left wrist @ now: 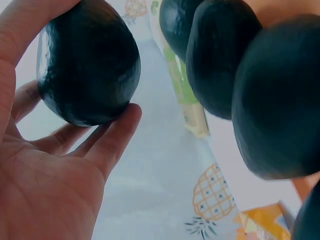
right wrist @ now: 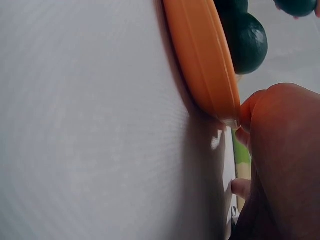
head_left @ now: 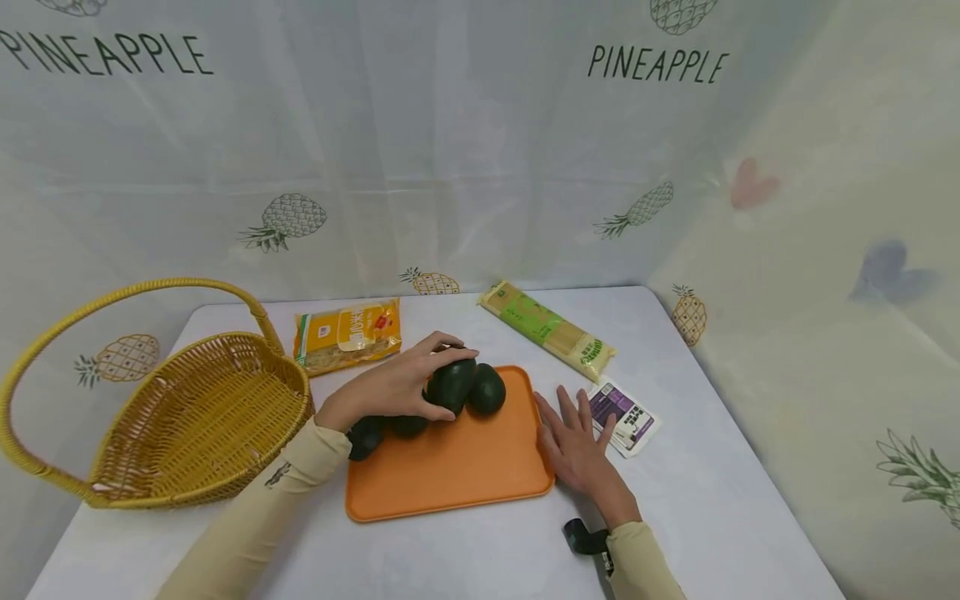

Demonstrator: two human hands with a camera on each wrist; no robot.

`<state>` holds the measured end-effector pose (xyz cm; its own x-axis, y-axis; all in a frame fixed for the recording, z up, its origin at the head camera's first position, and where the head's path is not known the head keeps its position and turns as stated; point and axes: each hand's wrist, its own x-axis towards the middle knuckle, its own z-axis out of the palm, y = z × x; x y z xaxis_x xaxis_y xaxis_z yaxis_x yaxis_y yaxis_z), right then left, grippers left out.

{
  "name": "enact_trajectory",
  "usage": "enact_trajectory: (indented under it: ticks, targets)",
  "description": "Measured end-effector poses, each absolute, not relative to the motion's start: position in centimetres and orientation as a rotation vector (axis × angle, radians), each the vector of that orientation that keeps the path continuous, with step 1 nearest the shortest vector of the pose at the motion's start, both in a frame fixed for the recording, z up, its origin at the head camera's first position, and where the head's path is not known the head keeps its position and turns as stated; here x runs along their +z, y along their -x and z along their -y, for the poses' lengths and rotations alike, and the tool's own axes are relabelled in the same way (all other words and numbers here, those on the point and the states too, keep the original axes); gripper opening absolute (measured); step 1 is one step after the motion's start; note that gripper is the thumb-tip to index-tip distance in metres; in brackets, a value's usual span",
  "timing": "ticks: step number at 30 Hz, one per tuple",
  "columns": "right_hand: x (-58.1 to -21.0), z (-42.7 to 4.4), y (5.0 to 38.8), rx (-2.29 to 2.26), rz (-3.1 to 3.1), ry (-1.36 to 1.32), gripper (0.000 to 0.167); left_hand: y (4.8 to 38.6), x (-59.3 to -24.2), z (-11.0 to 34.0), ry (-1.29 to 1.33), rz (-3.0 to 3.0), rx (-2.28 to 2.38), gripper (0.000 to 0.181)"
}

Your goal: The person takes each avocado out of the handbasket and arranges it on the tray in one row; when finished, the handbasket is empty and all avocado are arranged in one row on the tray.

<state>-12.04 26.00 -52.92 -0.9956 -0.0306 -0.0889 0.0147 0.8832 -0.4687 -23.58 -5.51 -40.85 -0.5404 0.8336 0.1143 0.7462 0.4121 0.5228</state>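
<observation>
My left hand [head_left: 405, 382] grips a dark green avocado [head_left: 450, 387], with thumb and fingers around its sides. In the left wrist view this avocado [left wrist: 90, 65] is apart from the other avocados [left wrist: 280, 100]. It is held over an orange tray [head_left: 465, 475], on which several more lie along the far and left side, one of them a rounder avocado [head_left: 487, 390]; my left arm partly hides some. At the tray's right edge my right hand [head_left: 577, 446] rests with fingers spread, its near side touching the rim [right wrist: 205, 60].
A yellow wicker basket [head_left: 202, 417] with a tall handle stands left of the tray. Behind lie an orange food packet [head_left: 348, 336] and a long green-and-yellow noodle packet [head_left: 547, 327]. A purple-and-white card or packet [head_left: 624, 415] is beside the right fingers. A printed curtain hangs behind.
</observation>
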Motion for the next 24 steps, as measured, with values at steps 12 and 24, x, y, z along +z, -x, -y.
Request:
enact_trajectory:
  ticks: [12, 24]
  targets:
    - [-52.9, -25.9, 12.0, -0.732, -2.963, 0.003, 0.057, 23.6, -41.4, 2.4, -1.379, -2.47, 0.815, 0.092]
    - [-52.8, -25.8, 12.1, -0.703, -2.955, -0.026, 0.057, 23.5, -42.0, -0.5, -1.336, -2.49, 0.84, 0.091]
